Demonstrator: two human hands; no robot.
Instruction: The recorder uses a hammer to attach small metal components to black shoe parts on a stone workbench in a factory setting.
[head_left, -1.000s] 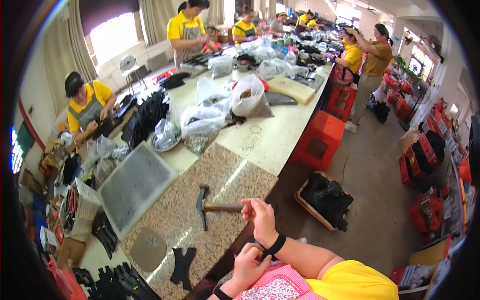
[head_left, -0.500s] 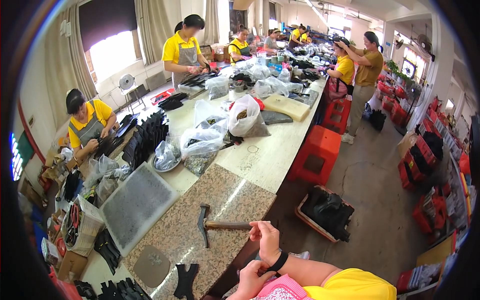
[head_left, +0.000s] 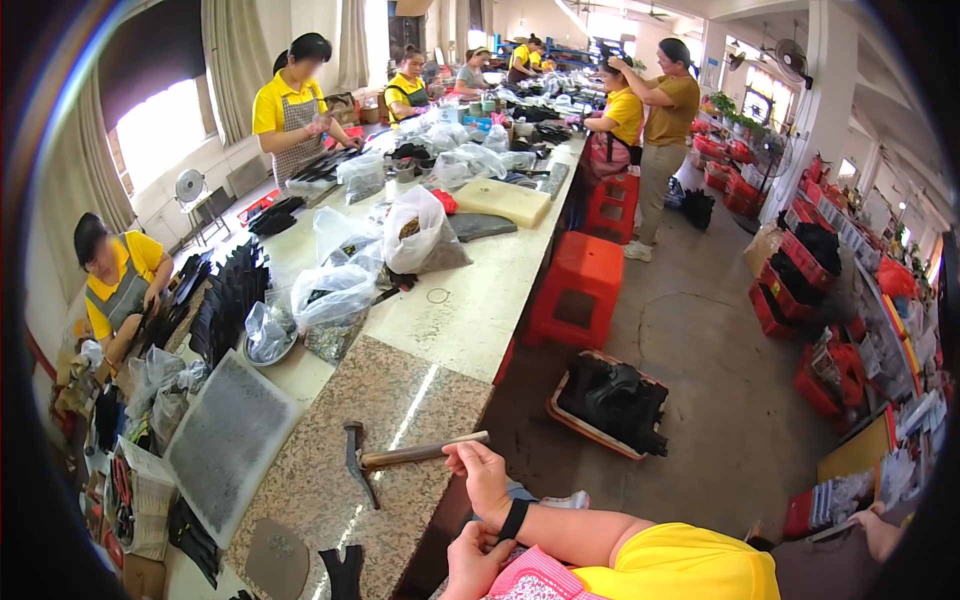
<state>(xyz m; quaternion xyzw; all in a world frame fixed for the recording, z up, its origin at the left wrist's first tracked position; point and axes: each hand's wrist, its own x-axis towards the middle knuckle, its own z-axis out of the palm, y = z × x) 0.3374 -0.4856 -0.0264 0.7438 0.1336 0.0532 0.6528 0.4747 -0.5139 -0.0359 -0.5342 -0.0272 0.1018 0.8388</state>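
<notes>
My right hand point(head_left: 480, 480) is at the front edge of the worktable, palm side partly up and fingers curled together with nothing visible in them. A black wristband point(head_left: 514, 519) circles my right wrist. Below it my left hand point(head_left: 472, 562) is closed, its fingertips pinching the band's edge. Just beyond my right fingertips lies a hammer point(head_left: 410, 455) with a wooden handle and a narrow dark head. It rests on a speckled stone slab point(head_left: 400, 400). Also on the slab are a brown flat pad point(head_left: 277, 560) bearing small metal bits and a black forked piece point(head_left: 342, 572).
A translucent board point(head_left: 230, 440) and several plastic bags point(head_left: 420, 235) lie on the long table. Red stools point(head_left: 575, 290) and a crate of black pieces point(head_left: 608, 405) stand on the floor to the right. Several co-workers point(head_left: 295, 110) are around the table; someone's arm shows at lower right.
The view has swung rightward, so the scene sits further left. My left hand stays at the band. The hammer handle's end now shows past my right fingers. Another person's arm has entered at lower right.
</notes>
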